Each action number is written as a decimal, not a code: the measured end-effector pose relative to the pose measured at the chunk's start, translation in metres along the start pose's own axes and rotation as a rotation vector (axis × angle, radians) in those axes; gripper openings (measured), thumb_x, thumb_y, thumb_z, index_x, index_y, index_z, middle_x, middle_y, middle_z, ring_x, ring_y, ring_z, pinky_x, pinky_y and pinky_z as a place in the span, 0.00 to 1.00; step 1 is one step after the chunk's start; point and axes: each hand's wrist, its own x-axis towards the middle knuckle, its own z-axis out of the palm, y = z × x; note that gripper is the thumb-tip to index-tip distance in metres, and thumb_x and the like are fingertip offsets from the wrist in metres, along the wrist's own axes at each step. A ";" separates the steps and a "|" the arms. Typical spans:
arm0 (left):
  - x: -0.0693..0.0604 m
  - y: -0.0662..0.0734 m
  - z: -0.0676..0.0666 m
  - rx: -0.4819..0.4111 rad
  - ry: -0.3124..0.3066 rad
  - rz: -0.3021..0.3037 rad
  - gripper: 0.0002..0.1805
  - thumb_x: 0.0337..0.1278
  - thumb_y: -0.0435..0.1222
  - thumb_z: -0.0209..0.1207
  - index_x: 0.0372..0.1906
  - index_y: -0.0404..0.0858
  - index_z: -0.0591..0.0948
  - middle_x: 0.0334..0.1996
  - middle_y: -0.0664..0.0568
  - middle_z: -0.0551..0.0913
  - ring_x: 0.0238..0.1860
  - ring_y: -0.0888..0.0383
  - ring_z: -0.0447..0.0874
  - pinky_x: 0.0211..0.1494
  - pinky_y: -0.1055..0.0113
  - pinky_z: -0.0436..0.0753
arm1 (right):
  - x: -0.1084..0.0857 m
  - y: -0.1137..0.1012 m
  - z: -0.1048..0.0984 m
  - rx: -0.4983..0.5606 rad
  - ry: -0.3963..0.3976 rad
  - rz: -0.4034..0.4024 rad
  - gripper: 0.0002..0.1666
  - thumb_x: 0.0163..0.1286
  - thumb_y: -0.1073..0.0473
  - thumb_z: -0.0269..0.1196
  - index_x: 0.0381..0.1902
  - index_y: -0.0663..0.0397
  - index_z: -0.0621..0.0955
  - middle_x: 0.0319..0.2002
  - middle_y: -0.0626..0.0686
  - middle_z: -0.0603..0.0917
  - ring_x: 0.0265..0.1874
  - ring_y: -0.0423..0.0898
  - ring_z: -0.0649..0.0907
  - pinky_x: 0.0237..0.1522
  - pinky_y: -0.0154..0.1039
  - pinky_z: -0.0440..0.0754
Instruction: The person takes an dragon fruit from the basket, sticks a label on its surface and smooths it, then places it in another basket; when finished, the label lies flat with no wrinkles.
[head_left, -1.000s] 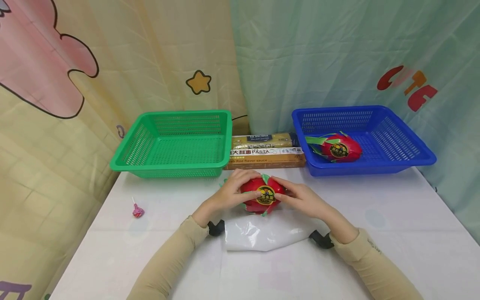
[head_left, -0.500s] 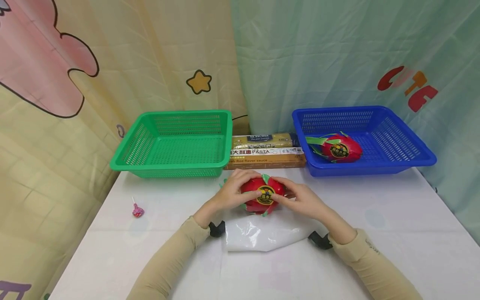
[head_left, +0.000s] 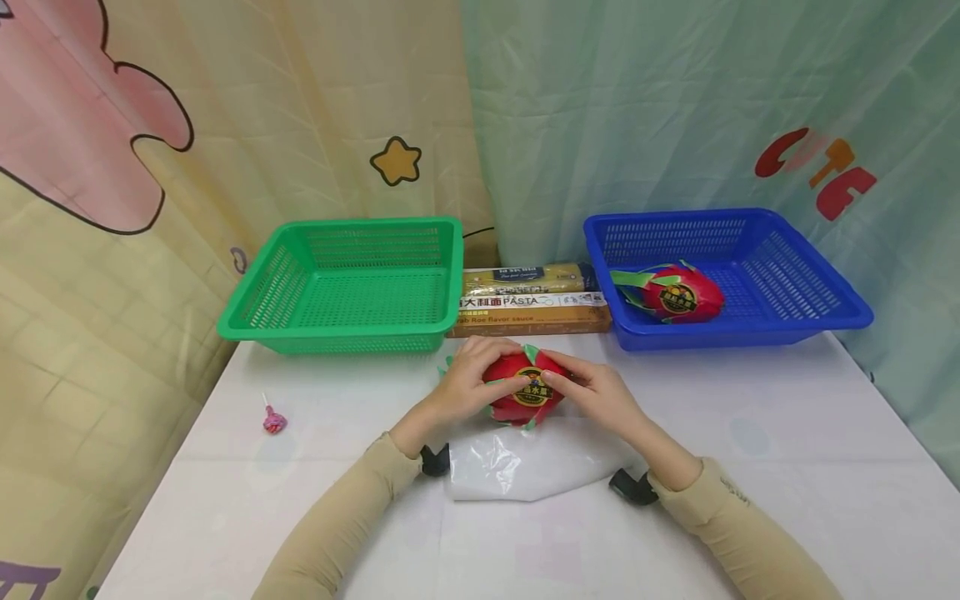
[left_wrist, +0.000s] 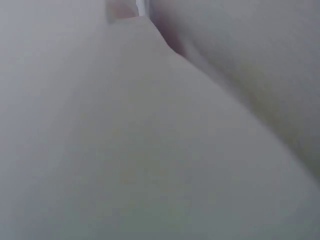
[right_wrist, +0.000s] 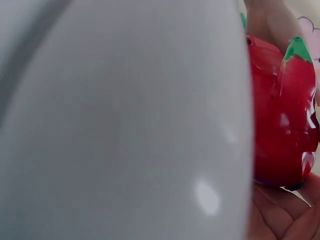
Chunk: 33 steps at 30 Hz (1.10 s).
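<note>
A red dragon fruit (head_left: pixel 517 404) with green-tipped scales and a black round sticker lies on the table in the head view. My left hand (head_left: pixel 467 385) grips it from the left, thumb across its front. From the right, my right hand (head_left: pixel 600 396) holds it, with the thumb on the sticker. Just in front lies a white plastic bag (head_left: pixel 525 467), flat under the wrists. In the right wrist view, red skin of the dragon fruit (right_wrist: pixel 285 110) shows beside a large pale surface. Pale blur fills nearly all of the left wrist view.
A green basket (head_left: pixel 360 337) stands at the back left, a blue basket (head_left: pixel 742 337) at the back right. Another dragon fruit (head_left: pixel 693 298) lies in the blue one. Between the baskets are a pasta box (head_left: pixel 532 315) and a yellow pasta pack (head_left: pixel 555 277). A lollipop (head_left: pixel 274 421) lies left.
Both thumbs have shifted slightly on the dragon fruit, the right one up over the sticker. The right wrist has moved a little to the left. The dragon fruit stays in place.
</note>
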 end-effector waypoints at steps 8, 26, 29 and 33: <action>0.000 -0.001 -0.008 0.016 -0.103 0.048 0.23 0.64 0.43 0.55 0.61 0.38 0.73 0.62 0.49 0.70 0.57 0.56 0.61 0.56 0.55 0.64 | 0.001 -0.001 -0.003 0.034 -0.054 0.004 0.29 0.68 0.45 0.58 0.62 0.52 0.74 0.53 0.57 0.80 0.48 0.51 0.81 0.47 0.46 0.80; -0.001 0.003 -0.003 -0.093 -0.142 0.035 0.26 0.62 0.43 0.58 0.64 0.41 0.71 0.66 0.50 0.66 0.62 0.55 0.59 0.59 0.52 0.66 | 0.002 0.004 -0.011 -0.094 -0.175 -0.028 0.50 0.46 0.38 0.73 0.65 0.45 0.69 0.54 0.53 0.78 0.47 0.50 0.79 0.44 0.45 0.80; 0.001 0.006 0.000 -0.130 -0.132 0.018 0.27 0.60 0.44 0.59 0.64 0.43 0.71 0.65 0.51 0.68 0.61 0.58 0.61 0.58 0.54 0.68 | 0.003 0.006 -0.022 -0.062 -0.195 -0.007 0.47 0.45 0.41 0.75 0.63 0.46 0.72 0.52 0.53 0.79 0.47 0.50 0.79 0.46 0.46 0.79; 0.008 0.009 0.001 -0.178 -0.123 0.003 0.25 0.59 0.44 0.61 0.61 0.44 0.74 0.59 0.55 0.74 0.56 0.61 0.68 0.56 0.59 0.72 | 0.003 0.010 -0.041 0.013 -0.245 -0.009 0.46 0.46 0.49 0.76 0.63 0.51 0.72 0.49 0.55 0.80 0.45 0.50 0.80 0.44 0.41 0.80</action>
